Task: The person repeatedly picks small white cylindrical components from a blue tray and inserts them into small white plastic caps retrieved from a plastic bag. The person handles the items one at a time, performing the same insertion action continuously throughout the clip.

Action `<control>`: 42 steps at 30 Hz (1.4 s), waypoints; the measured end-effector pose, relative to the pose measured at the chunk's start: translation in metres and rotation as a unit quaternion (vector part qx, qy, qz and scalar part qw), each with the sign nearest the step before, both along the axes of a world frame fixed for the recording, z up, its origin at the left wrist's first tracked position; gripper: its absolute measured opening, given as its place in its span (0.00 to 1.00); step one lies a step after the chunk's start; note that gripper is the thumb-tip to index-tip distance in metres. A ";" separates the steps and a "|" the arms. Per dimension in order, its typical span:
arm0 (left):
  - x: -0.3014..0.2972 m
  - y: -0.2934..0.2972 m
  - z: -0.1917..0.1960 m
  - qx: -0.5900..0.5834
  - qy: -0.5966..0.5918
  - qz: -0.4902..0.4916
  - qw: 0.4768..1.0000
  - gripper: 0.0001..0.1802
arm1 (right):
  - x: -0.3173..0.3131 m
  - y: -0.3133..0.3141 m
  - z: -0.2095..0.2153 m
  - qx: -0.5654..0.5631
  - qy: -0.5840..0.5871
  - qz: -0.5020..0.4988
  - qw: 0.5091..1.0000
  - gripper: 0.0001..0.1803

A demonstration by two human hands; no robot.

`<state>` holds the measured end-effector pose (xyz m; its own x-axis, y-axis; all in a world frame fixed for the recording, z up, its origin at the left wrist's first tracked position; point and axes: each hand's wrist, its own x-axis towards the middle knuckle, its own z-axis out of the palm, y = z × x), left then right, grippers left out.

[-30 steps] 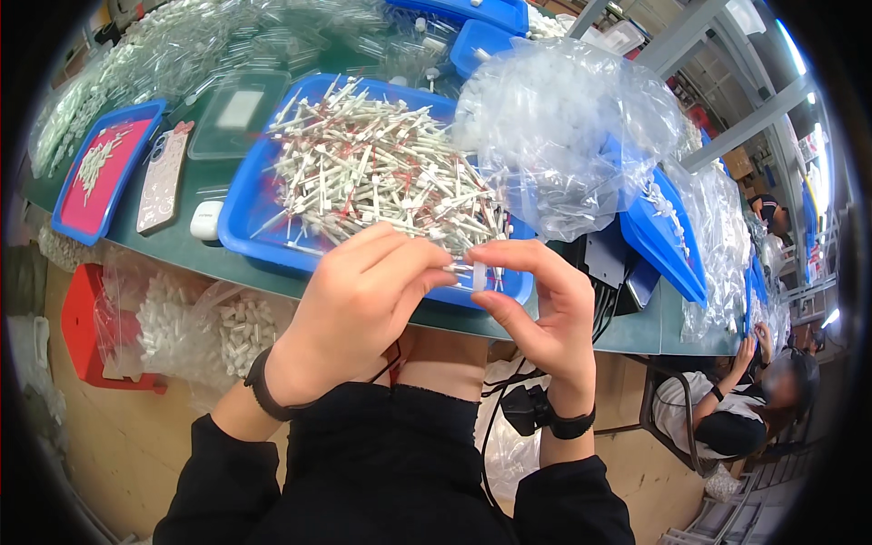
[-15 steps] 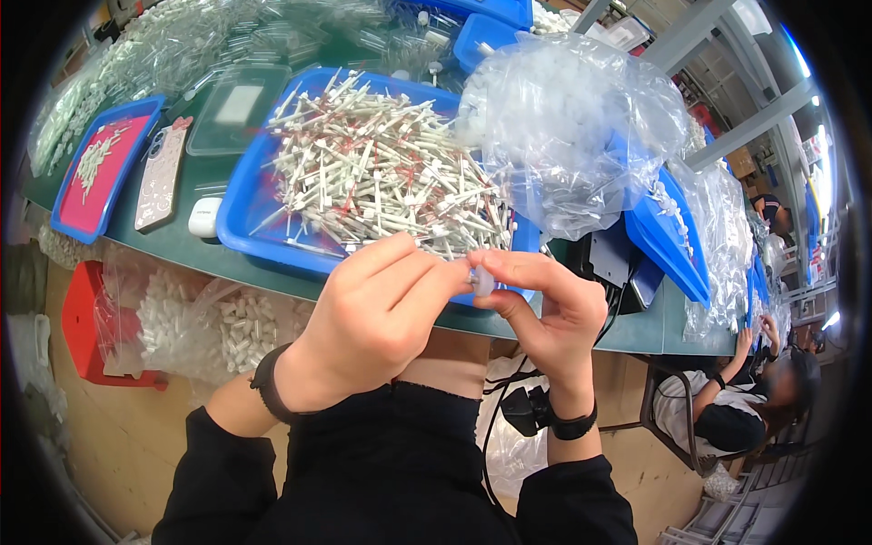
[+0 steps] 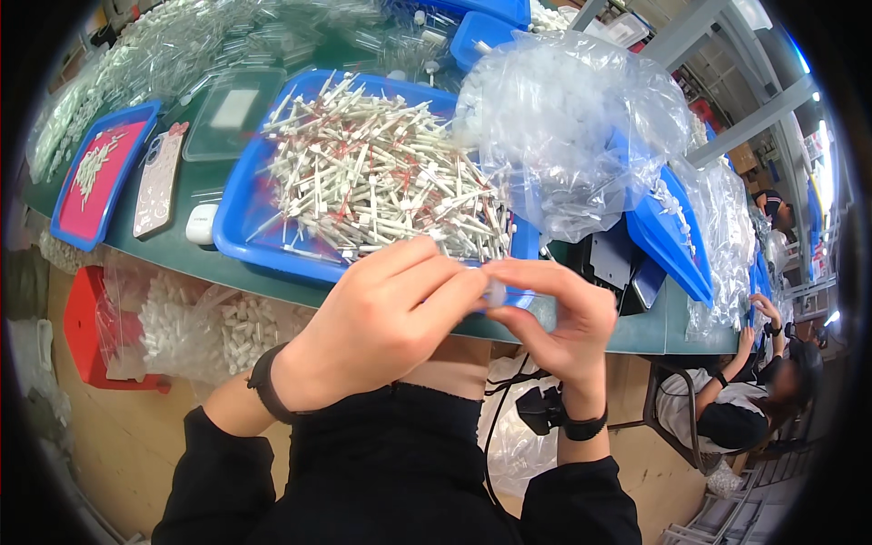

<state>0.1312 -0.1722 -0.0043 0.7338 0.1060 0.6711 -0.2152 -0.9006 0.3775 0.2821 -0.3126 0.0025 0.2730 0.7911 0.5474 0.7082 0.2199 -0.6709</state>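
Observation:
Over the table's front edge, my left hand [image 3: 368, 318] and my right hand [image 3: 568, 313] meet fingertip to fingertip. Thumb and forefinger of the right pinch a small, whitish translucent plastic cap [image 3: 495, 292]. The left fingers are closed against the cap's left side; whatever sits inside them is hidden. Just beyond my hands stands a blue tray [image 3: 238, 218] heaped with thin white plastic sticks [image 3: 381, 168], with reddish bits among them.
A smaller blue tray [image 3: 127, 186] with a pink bottom, a phone [image 3: 159, 182] and a white case [image 3: 201, 223] lie to the left. A clear bag [image 3: 563, 118] of white pieces stands at right, near a tilted blue tray [image 3: 668, 245]. Farther right sits another person [image 3: 727, 400].
Both hands have shifted slightly to the right together, the cap still between them. The cap looks blurrier now, and the right fingers sit a little differently around it.

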 end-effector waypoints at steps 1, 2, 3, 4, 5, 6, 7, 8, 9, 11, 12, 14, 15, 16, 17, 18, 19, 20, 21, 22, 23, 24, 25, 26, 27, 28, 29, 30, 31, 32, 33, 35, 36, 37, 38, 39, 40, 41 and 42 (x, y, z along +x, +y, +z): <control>0.003 0.000 0.007 -0.014 -0.010 0.007 1.000 0.17 | 0.004 -0.003 0.005 -0.002 0.005 -0.003 1.000 0.15; 0.005 0.001 0.013 -0.028 -0.022 0.010 0.999 0.17 | 0.012 -0.011 0.011 0.012 -0.004 -0.033 0.999 0.17; 0.005 0.006 0.012 -0.045 0.009 0.045 0.998 0.19 | 0.025 -0.021 0.018 0.048 0.005 -0.057 0.997 0.16; 0.004 0.016 0.009 -0.049 0.016 0.073 0.996 0.18 | 0.039 -0.035 0.024 0.075 0.011 -0.120 0.990 0.16; 0.004 0.028 0.005 -0.051 0.021 0.097 0.994 0.17 | 0.059 -0.050 0.024 0.166 0.069 -0.145 0.973 0.17; 0.003 0.037 0.000 -0.053 0.028 0.126 0.990 0.17 | 0.084 -0.059 0.030 0.233 0.065 -0.136 0.961 0.19; 0.001 0.044 -0.001 -0.053 0.036 0.152 0.986 0.16 | 0.110 -0.077 0.036 0.256 0.073 -0.140 0.954 0.19; 0.000 0.050 -0.006 -0.052 0.045 0.176 0.982 0.15 | 0.127 -0.081 0.038 0.257 0.057 -0.230 0.937 0.19; -0.001 0.053 -0.008 -0.051 0.055 0.204 0.976 0.14 | 0.142 -0.082 0.040 0.256 0.041 -0.315 0.913 0.19; 0.003 0.053 -0.011 -0.052 0.071 0.182 0.979 0.12 | 0.191 -0.103 0.027 0.124 -0.016 -0.432 0.893 0.18; 0.004 0.052 -0.011 -0.050 0.080 0.174 0.980 0.11 | 0.210 -0.105 0.017 0.058 -0.041 -0.483 0.872 0.17; 0.008 0.048 -0.012 -0.038 0.080 0.166 0.982 0.10 | 0.218 -0.098 0.009 -0.106 -0.092 -0.513 0.847 0.15; 0.009 0.047 -0.013 -0.033 0.086 0.164 0.982 0.09 | 0.218 -0.096 0.013 -0.184 -0.057 -0.492 0.849 0.14; 0.010 0.046 -0.014 -0.027 0.091 0.162 0.982 0.09 | 0.215 -0.096 0.018 -0.202 -0.071 -0.490 0.845 0.13; 0.011 0.046 -0.015 -0.035 0.088 0.165 0.982 0.08 | 0.212 -0.096 0.024 -0.219 -0.085 -0.487 0.841 0.13; 0.011 0.046 -0.016 -0.042 0.085 0.169 0.981 0.08 | 0.206 -0.092 0.029 -0.235 -0.097 -0.482 0.839 0.12; 0.010 0.046 -0.017 -0.048 0.082 0.173 0.980 0.07 | 0.197 -0.086 0.032 -0.127 -0.126 -0.515 0.838 0.11; 0.010 0.046 -0.017 -0.072 0.078 0.173 0.979 0.07 | 0.178 -0.076 0.038 -0.016 -0.158 -0.544 0.824 0.11; 0.010 0.045 -0.017 -0.096 0.073 0.175 0.977 0.06 | 0.157 -0.065 0.045 0.096 -0.188 -0.564 0.799 0.10; 0.010 0.046 -0.018 -0.120 0.070 0.179 0.974 0.05 | 0.138 -0.053 0.050 0.187 -0.198 -0.553 0.787 0.08; 0.011 0.048 -0.020 -0.116 0.054 0.188 0.974 0.06 | 0.111 -0.040 0.057 0.232 -0.265 -0.513 0.783 0.08; 0.010 0.049 -0.020 -0.109 0.040 0.199 0.973 0.07 | 0.093 -0.026 0.059 0.224 -0.282 -0.439 0.823 0.07; 0.008 0.049 -0.021 -0.103 0.027 0.209 0.972 0.07 | 0.077 -0.013 0.060 0.212 -0.297 -0.362 0.858 0.07; 0.007 0.047 -0.022 -0.147 0.022 0.220 0.964 0.08 | 0.064 0.005 0.064 0.111 -0.323 -0.280 0.897 0.07; 0.005 0.044 -0.018 -0.188 0.014 0.238 0.953 0.08 | 0.066 0.031 0.057 0.077 -0.311 -0.212 0.923 0.07; 0.002 0.042 -0.014 -0.229 0.003 0.253 0.940 0.09 | 0.073 0.053 0.053 0.004 -0.295 -0.193 0.936 0.06; 0.002 0.040 -0.012 -0.256 -0.001 0.238 0.937 0.11 | 0.098 0.070 0.044 -0.049 -0.324 -0.200 0.924 0.09; 0.004 0.036 -0.009 -0.280 -0.008 0.208 0.937 0.12 | 0.132 0.081 0.031 -0.119 -0.331 -0.247 0.903 0.11; 0.005 0.033 -0.005 -0.302 -0.014 0.181 0.936 0.12 | 0.162 0.088 0.019 -0.186 -0.333 -0.291 0.877 0.13; 0.004 0.032 -0.003 -0.320 -0.018 0.156 0.934 0.13 | 0.180 0.092 0.008 -0.235 -0.339 -0.300 0.860 0.13; 0.000 0.034 -0.006 -0.389 -0.026 0.087 0.917 0.14 | 0.187 0.103 0.000 -0.280 -0.342 -0.300 0.845 0.14; -0.012 0.036 -0.005 -0.497 -0.003 -0.005 0.868 0.14 | 0.187 0.115 -0.005 -0.330 -0.321 -0.291 0.839 0.14; -0.016 0.037 -0.005 -0.549 0.008 -0.049 0.834 0.14 | 0.180 0.117 -0.001 -0.335 -0.296 -0.282 0.849 0.14; -0.019 0.039 -0.006 -0.562 0.006 -0.079 0.824 0.15 | 0.176 0.121 0.000 -0.341 -0.271 -0.274 0.857 0.13; -0.019 0.038 -0.006 -0.571 0.019 -0.098 0.815 0.14 | 0.182 0.120 -0.004 -0.344 -0.268 -0.281 0.855 0.13; -0.017 0.039 -0.005 -0.580 0.033 -0.122 0.805 0.13 | 0.192 0.118 -0.010 -0.348 -0.265 -0.292 0.851 0.12; -0.015 0.037 -0.004 -0.589 0.047 -0.146 0.794 0.13 | 0.202 0.115 -0.016 -0.351 -0.261 -0.304 0.846 0.12; -0.013 0.035 -0.004 -0.596 0.044 -0.166 0.785 0.14 | 0.203 0.114 -0.018 -0.337 -0.255 -0.301 0.855 0.11; -0.013 0.034 -0.005 -0.594 0.053 -0.170 0.785 0.14 | 0.204 0.112 -0.020 -0.323 -0.250 -0.299 0.862 0.11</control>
